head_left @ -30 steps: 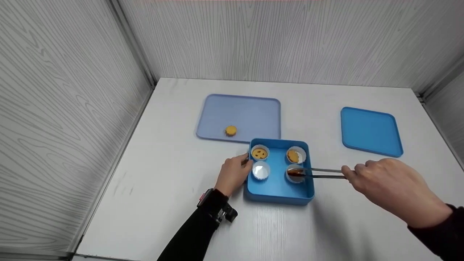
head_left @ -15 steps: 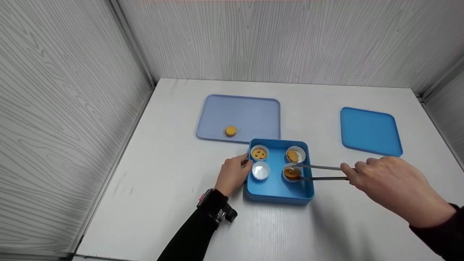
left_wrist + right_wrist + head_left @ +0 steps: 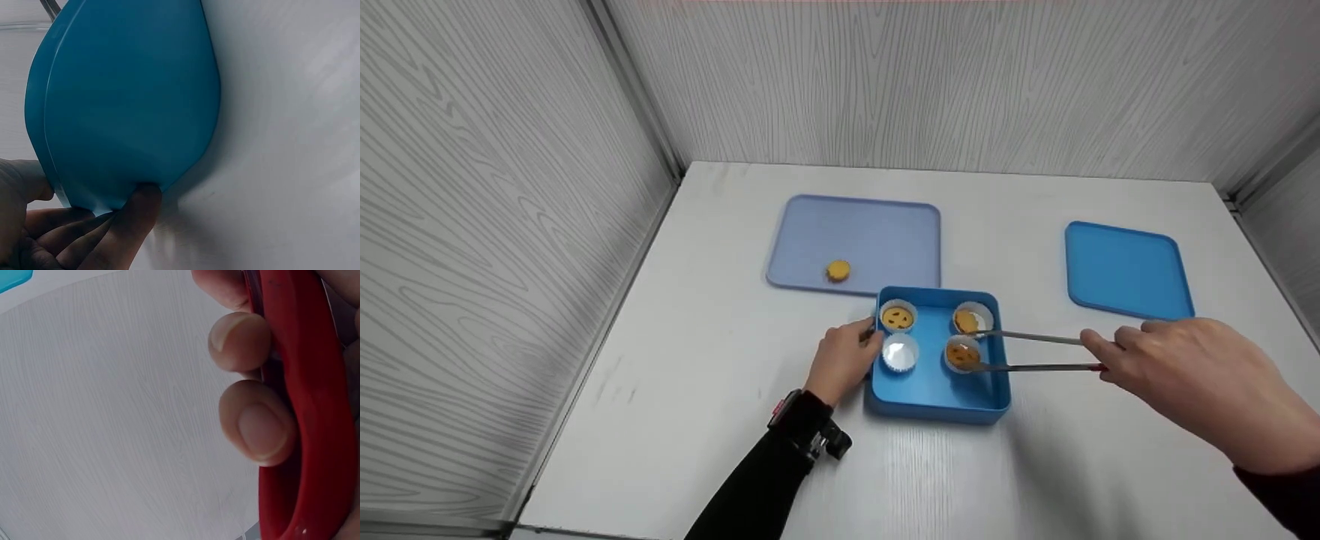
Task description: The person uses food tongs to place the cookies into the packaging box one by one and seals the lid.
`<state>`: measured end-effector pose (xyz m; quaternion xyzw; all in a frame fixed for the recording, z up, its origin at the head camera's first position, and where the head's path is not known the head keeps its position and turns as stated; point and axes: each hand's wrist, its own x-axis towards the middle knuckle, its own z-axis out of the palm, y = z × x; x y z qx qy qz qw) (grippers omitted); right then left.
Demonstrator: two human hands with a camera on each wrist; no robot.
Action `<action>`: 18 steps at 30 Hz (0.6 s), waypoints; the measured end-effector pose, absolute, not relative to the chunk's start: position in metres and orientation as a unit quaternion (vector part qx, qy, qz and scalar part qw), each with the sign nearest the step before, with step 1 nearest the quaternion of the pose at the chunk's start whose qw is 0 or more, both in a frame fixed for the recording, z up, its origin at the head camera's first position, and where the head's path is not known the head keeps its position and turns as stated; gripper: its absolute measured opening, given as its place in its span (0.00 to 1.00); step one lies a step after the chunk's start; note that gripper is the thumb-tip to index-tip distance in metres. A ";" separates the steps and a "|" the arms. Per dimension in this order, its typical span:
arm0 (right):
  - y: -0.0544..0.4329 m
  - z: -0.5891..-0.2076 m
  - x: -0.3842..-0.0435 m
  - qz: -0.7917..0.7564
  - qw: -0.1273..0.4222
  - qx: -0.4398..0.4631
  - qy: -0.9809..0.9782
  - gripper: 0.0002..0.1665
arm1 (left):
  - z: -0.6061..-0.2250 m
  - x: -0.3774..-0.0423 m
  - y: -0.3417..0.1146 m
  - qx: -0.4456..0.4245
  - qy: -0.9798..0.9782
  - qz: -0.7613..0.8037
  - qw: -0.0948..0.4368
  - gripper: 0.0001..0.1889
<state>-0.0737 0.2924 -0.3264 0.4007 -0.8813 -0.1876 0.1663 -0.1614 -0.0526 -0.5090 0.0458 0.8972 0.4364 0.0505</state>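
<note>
My right hand grips red-handled metal tongs; a red handle fills the right side of the right wrist view. The tongs' arms stand apart, their tips at the near right white paper cup, where a chocolate-chip cookie lies. My left hand holds the left side of the blue box, with fingers against its wall in the left wrist view. Another cookie lies in the far left cup. A third cookie sits off-centre in the far right cup. Bare white shows inside the near left paper cup.
Behind the box lies a lavender tray bearing one round cookie. A flat blue lid or tray rests at the right. Wood-grain panels wall the white table at the back and sides.
The tongs have spread apart and released the cookie in the near right cup. My right hand has shifted slightly right. My left hand and the box have stayed put.
</note>
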 end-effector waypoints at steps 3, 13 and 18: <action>0.297 -0.326 -0.074 -0.175 0.184 0.411 -0.875 0.29 | -0.508 -0.161 -0.053 0.045 0.896 0.439 0.051 0.24; 0.304 -0.324 -0.079 -0.128 0.211 0.398 -0.883 0.21 | -0.507 -0.161 -0.052 0.039 0.895 0.441 0.058 0.24; 0.305 -0.326 -0.085 -0.104 0.252 0.395 -0.878 0.44 | -0.506 -0.162 -0.051 0.031 0.896 0.437 0.067 0.25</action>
